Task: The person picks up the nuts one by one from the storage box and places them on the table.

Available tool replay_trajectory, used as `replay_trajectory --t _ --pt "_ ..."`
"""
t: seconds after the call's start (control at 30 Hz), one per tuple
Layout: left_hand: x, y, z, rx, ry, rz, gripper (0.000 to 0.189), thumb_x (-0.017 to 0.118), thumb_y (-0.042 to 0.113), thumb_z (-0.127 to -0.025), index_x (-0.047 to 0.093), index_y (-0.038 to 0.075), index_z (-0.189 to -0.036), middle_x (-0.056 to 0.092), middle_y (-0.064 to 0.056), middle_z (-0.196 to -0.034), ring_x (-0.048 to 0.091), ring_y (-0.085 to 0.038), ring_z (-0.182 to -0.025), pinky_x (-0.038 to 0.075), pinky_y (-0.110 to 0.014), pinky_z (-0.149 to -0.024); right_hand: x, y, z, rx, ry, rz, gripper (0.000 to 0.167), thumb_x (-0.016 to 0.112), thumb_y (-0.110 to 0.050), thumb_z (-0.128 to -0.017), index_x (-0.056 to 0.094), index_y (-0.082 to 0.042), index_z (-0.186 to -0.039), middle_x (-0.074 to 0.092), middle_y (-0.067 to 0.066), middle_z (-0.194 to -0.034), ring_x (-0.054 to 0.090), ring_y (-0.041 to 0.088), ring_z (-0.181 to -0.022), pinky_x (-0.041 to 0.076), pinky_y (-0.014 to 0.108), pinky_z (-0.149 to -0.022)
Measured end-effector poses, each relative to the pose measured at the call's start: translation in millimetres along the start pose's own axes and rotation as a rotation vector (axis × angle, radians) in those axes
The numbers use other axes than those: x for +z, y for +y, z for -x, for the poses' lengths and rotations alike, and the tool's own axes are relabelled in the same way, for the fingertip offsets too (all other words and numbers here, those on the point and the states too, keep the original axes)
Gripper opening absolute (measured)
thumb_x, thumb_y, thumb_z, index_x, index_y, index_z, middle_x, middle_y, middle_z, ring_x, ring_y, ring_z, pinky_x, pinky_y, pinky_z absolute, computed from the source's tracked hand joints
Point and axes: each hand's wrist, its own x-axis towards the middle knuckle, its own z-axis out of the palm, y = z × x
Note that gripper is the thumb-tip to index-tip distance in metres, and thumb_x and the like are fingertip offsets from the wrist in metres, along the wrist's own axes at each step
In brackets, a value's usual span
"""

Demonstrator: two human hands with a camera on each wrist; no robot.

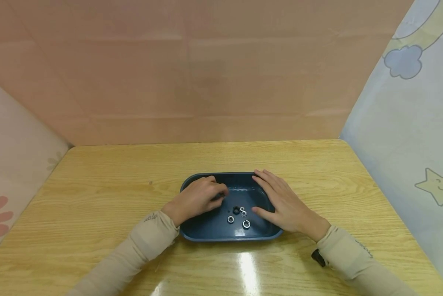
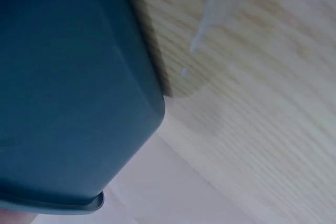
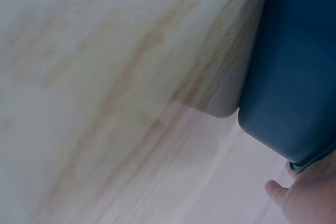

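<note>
A dark blue tray [image 1: 214, 235] holds several metal nuts on its floor, among them a black nut [image 1: 236, 210], a silver nut [image 1: 230, 220] and a larger silver nut [image 1: 246, 224]. My left hand [image 1: 199, 197] reaches over the tray's left side with curled fingers. Between its thumb and fingertips it pinches a small dark nut, mostly hidden. Across the right rim rests my right hand [image 1: 280, 203], fingers spread and thumb over the inside. In the right wrist view, part of the right hand [image 3: 312, 198] shows at the tray's rim. The left wrist view shows mainly the tray's outer wall [image 2: 79, 93].
The tray stands on a wood-grain table [image 1: 114, 197]. A brown covering [image 1: 206, 82] rises behind the table, and patterned sheets [image 1: 410, 144] hang at the sides. On the table left of the tray is a small dark mark [image 1: 151, 182].
</note>
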Motion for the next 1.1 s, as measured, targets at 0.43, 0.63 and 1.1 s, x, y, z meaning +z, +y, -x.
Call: replay_trajectory --t 0.43,0.63,1.1 --pt "-3.6 -2.7 4.8 0.014 0.086 -0.020 0.012 0.073 0.015 -0.088 0.076 0.017 -0.099 0.072 0.007 -0.089 0.051 -0.009 -0.074 0.045 -0.020 -0.064 -0.1 -1.7 0.4 0.030 -0.034 -0.009 0.081 0.060 -0.052 -0.094 0.028 -0.011 -0.156 0.022 0.009 -0.165 0.019 0.035 -0.152 0.022 0.061 -0.120" --pt "-10.0 -4.7 7.4 -0.008 0.129 -0.043 0.014 0.075 0.016 -0.086 0.076 0.016 -0.101 0.073 0.005 -0.091 0.054 -0.009 -0.075 0.049 -0.022 -0.064 -0.8 -0.9 0.5 0.020 -0.021 -0.003 0.081 0.060 -0.051 -0.093 0.029 -0.010 -0.156 0.022 0.009 -0.165 0.020 0.036 -0.152 0.023 0.061 -0.119" --pt "-23.1 -13.2 17.4 -0.026 0.212 -0.116 0.016 0.079 0.018 -0.082 0.077 0.015 -0.098 0.071 0.001 -0.086 0.057 -0.014 -0.078 0.052 -0.026 -0.066 0.6 0.3 0.3 -0.001 0.001 0.016 0.081 0.061 -0.049 -0.093 0.030 -0.008 -0.155 0.025 0.012 -0.163 0.023 0.038 -0.150 0.025 0.062 -0.118"
